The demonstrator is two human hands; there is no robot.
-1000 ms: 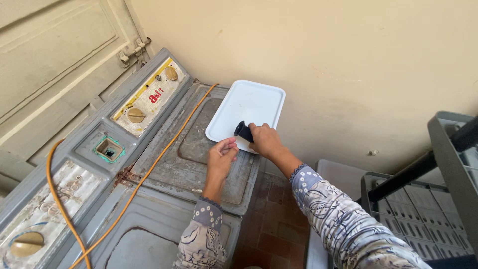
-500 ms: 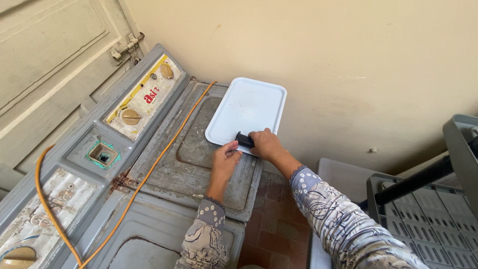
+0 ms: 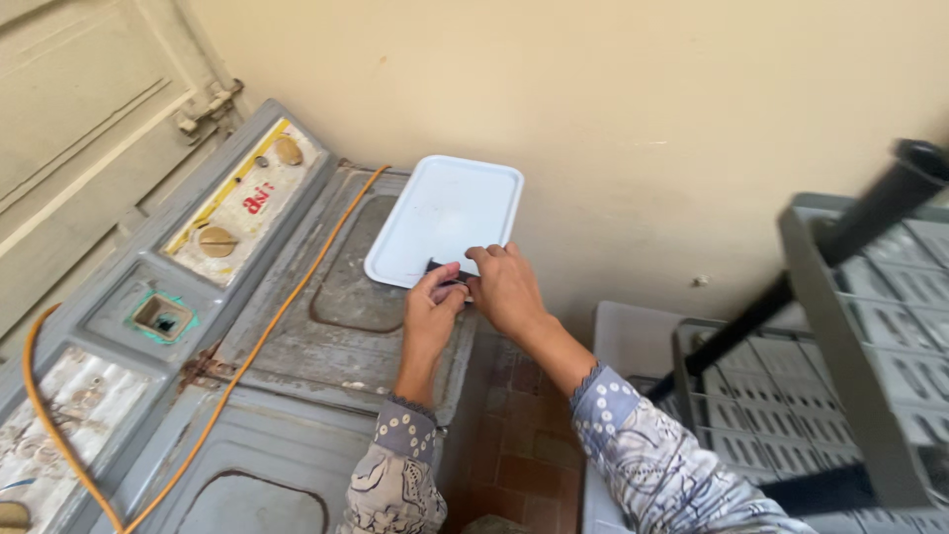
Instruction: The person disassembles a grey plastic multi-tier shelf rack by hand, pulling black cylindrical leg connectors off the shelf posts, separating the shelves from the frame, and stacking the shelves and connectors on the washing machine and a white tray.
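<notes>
A white rectangular tray (image 3: 445,213) lies on top of an old grey twin-tub washing machine (image 3: 297,326), near the wall. At the tray's near edge both hands meet over a small black object (image 3: 442,269). My left hand (image 3: 431,314) pinches it with thumb and fingertips. My right hand (image 3: 506,289) grips it from the right side, fingers curled over it. Most of the black object is hidden by the fingers, so its kind is unclear.
An orange hose (image 3: 267,326) runs diagonally across the machine lid. The control panel with round knobs (image 3: 229,216) sits at the left. A beige wall (image 3: 643,119) stands behind. Grey plastic crates (image 3: 840,376) and a dark bar (image 3: 791,287) stand at the right over a brick floor (image 3: 514,445).
The camera has shifted slightly right. My left hand moved up from the machine lid and joined the right hand on the black object at the tray's edge.
</notes>
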